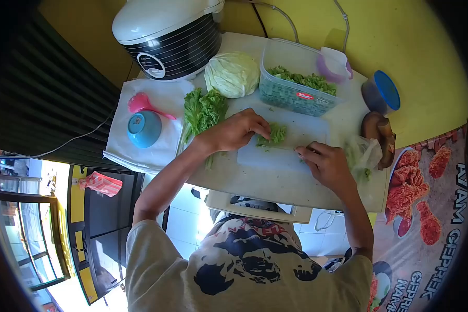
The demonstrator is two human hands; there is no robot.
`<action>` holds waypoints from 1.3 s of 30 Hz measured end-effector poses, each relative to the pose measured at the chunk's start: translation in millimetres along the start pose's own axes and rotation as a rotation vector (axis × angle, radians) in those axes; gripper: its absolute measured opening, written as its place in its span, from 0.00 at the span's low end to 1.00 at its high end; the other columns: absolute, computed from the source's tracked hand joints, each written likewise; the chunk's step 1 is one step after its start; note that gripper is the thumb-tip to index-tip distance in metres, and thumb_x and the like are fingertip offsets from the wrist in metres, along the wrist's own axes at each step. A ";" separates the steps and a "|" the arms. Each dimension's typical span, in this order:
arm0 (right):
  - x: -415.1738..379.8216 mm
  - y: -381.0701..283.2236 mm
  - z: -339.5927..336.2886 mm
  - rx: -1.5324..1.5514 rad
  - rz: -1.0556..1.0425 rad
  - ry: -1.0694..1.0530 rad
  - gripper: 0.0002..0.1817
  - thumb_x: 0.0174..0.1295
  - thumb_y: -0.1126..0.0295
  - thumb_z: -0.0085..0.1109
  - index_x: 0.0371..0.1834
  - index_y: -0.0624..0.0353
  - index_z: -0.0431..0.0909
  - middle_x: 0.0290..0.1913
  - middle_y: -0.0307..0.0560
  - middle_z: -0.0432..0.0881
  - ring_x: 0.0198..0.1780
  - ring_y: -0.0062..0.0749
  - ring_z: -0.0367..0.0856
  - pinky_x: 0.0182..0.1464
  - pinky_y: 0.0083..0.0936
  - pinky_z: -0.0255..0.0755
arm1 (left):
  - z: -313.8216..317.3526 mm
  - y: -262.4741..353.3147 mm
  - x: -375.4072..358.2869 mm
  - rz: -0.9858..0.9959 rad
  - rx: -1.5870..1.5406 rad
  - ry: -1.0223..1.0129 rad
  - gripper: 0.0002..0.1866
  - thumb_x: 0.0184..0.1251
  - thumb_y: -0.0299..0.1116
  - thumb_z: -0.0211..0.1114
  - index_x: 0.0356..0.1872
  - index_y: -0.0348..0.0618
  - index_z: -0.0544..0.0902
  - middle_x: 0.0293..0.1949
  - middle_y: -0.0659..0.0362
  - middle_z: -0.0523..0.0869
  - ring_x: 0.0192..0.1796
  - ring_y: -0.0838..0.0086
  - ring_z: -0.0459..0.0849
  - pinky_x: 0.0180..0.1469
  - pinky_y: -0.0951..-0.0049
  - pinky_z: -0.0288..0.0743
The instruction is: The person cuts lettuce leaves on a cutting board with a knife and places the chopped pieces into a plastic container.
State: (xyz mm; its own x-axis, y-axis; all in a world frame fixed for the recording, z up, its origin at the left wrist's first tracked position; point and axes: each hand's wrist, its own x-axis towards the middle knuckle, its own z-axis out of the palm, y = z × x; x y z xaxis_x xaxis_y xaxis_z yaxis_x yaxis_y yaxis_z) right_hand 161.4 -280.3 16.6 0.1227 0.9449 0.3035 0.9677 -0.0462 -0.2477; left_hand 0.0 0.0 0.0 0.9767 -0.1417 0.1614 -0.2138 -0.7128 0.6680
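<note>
On a pale cutting board [317, 127] lies a small heap of cut lettuce [278, 133]. My left hand [240, 130] is at the left edge of this heap, its fingers bent together and touching the leaves. My right hand [323, 162] is over the board's right part, fingers curled down; what it holds, if anything, is too small to make out. Behind the board stands a clear plastic container [296, 101] with chopped greens inside. A bunch of leafy lettuce [205, 110] rests left of the board, beside a whole cabbage [232, 74].
A rice cooker [177, 41] stands at the back left. A blue bowl [144, 130] and a pink ladle [140, 104] lie on white cloth. On the right are a blue-lidded tub [382, 92], a brown object [378, 136] and a plastic bag [366, 152].
</note>
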 end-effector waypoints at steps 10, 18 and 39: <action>-1.5 -12.2 -8.0 0.024 0.000 0.046 0.13 0.56 0.72 0.75 0.45 0.49 0.89 0.32 0.39 0.81 0.30 0.35 0.84 0.30 0.33 0.78 | 13.0 6.7 13.2 -0.050 0.002 0.360 0.15 0.69 0.19 0.68 0.54 0.44 0.91 0.54 0.52 0.89 0.54 0.56 0.89 0.58 0.60 0.83; 19.1 -17.7 -2.4 -0.107 0.025 -0.001 0.17 0.58 0.62 0.76 0.51 0.48 0.90 0.34 0.40 0.78 0.33 0.37 0.83 0.32 0.37 0.78 | 8.2 -1.3 9.4 -0.149 0.000 0.202 0.14 0.75 0.31 0.67 0.57 0.40 0.88 0.57 0.49 0.88 0.61 0.53 0.84 0.67 0.57 0.76; 31.2 -70.8 58.4 0.171 -0.042 0.170 0.14 0.60 0.64 0.77 0.48 0.51 0.90 0.36 0.34 0.81 0.28 0.30 0.85 0.28 0.31 0.79 | -0.1 -6.1 9.8 -0.104 0.010 0.195 0.10 0.68 0.27 0.73 0.48 0.40 0.90 0.48 0.51 0.89 0.51 0.56 0.88 0.56 0.60 0.80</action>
State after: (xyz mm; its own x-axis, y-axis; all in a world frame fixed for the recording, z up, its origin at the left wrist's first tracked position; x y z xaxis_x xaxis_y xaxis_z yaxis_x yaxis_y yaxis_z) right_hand 83.9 -228.6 -10.2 0.1318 0.8762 0.4635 0.9234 0.0615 -0.3789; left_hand 10.9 3.0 -2.5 0.9709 0.0677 0.2297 -0.1107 -0.7235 0.6814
